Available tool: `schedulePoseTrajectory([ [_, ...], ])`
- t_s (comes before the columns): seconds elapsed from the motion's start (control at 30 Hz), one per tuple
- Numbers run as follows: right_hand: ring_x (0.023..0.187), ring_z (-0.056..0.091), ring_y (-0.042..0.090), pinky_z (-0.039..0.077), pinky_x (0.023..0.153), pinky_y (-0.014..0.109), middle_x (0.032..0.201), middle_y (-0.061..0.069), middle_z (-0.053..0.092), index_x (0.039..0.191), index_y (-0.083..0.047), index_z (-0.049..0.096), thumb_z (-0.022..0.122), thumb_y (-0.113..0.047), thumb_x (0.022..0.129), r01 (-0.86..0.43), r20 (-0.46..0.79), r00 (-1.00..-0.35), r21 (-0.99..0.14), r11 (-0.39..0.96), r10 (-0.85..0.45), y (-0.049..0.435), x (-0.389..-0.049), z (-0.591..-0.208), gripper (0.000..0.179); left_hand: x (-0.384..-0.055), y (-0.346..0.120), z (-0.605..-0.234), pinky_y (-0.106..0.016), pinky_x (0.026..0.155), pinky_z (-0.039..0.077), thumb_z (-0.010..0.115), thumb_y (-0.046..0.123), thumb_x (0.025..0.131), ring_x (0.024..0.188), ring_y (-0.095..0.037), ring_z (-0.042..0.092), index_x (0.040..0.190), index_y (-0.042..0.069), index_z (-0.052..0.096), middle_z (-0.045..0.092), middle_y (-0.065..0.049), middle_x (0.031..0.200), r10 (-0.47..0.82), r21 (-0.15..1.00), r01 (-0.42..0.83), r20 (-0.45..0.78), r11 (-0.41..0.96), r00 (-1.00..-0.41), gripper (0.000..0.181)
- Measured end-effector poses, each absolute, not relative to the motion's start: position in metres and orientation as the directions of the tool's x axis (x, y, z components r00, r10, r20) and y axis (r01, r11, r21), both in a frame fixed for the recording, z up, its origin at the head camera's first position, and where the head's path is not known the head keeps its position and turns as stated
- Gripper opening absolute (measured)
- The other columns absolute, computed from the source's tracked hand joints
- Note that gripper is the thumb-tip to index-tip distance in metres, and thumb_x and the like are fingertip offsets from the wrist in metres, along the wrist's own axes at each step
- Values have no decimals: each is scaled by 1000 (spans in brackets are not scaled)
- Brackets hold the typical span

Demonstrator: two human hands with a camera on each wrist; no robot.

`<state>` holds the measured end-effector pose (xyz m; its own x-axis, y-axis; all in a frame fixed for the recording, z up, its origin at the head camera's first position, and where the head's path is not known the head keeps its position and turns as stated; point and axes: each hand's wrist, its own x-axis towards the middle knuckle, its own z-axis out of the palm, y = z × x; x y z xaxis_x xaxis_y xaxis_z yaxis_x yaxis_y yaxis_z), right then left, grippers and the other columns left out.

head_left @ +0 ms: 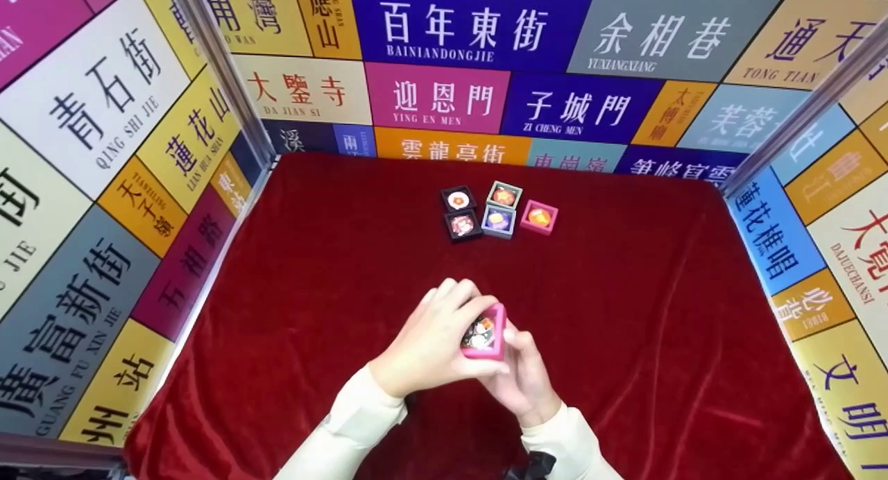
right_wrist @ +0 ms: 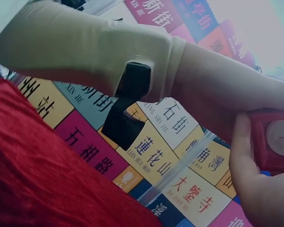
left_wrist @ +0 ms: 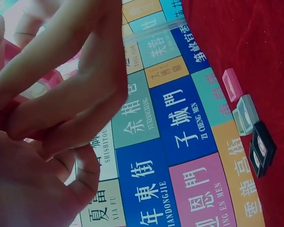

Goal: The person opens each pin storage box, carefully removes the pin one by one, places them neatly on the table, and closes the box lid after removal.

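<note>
Both hands hold a small square pink box (head_left: 498, 331) up above the red cloth. My left hand (head_left: 436, 341) grips it from the left, fingers over its top and thumb along its lower edge. Against the box's right side and underneath, my right hand (head_left: 524, 379) holds it with bent fingers. Inside shows a round picture piece (head_left: 479, 334) with white, dark and orange colours, partly covered by the left hand. In the right wrist view the box (right_wrist: 259, 142) shows a plain pale disc (right_wrist: 281, 137). Fingers hide much of the box in the left wrist view.
Farther back on the red cloth (head_left: 333, 258) sit two black boxes (head_left: 463, 225), a green box (head_left: 504, 196), a grey box (head_left: 498, 221) and another pink box (head_left: 539, 218), each with a round picture piece. Sign-covered panels (head_left: 437, 97) stand around the back and sides.
</note>
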<state>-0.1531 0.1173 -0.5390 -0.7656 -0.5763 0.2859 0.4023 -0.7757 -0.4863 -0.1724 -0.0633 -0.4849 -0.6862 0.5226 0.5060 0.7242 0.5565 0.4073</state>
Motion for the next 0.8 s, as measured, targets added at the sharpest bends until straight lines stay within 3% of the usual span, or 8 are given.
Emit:
schedulePoseTrajectory([
  [0.2, 117, 66, 19, 53, 100, 30, 133, 8, 69, 144, -10, 61, 63, -21, 104, 412, 293, -765, -462, -785, -574, 118, -153, -540, 42, -173, -61, -483, -36, 82, 42, 84, 70, 82, 104, -16, 51, 129, 16, 72, 63, 6, 120, 541, 372, 722, 484, 584, -687, 73],
  [0.57, 121, 66, 22, 52, 105, 31, 136, 9, 67, 147, -12, 58, 59, -24, 108, 383, 283, -781, -486, -785, -556, 121, -153, -539, 41, -175, -62, -489, -40, 96, 44, 88, 55, 86, 115, -15, 50, 137, 17, 69, 60, 6, 127, 493, 535, 713, 516, 453, -700, 66],
  [0.8, 128, 61, 24, 50, 109, 35, 142, 9, 63, 153, -15, 54, 59, -27, 108, 390, 266, -782, -497, -776, -563, 121, -156, -538, 47, -177, -62, -491, -40, 96, 46, 95, 49, 80, 115, -16, 51, 138, 15, 71, 60, 2, 128, 443, 572, 708, 552, 414, -706, 71],
])
